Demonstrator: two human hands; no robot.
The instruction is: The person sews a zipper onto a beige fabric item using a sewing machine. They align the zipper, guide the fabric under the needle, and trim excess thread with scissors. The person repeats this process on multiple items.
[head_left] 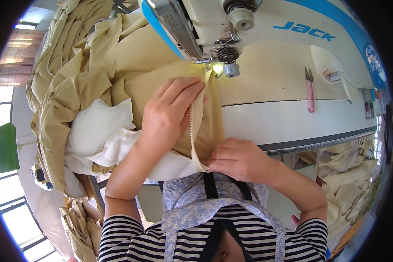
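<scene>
A: Where is the zipper tape (197,126) being held?
B: Before the sewing machine (266,15); being pinched nearer it by the left hand (170,109), farther off by the right hand (240,159). Probably light, limp; end grips are being advised.

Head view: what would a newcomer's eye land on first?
Probably the white-and-blue sewing machine at the top, its small lamp glowing by the needle area. Next, the cream strip with a toothed edge at centre, left hand near its upper part, right hand at its lower end. Tan fabric heaps up at left.
</scene>
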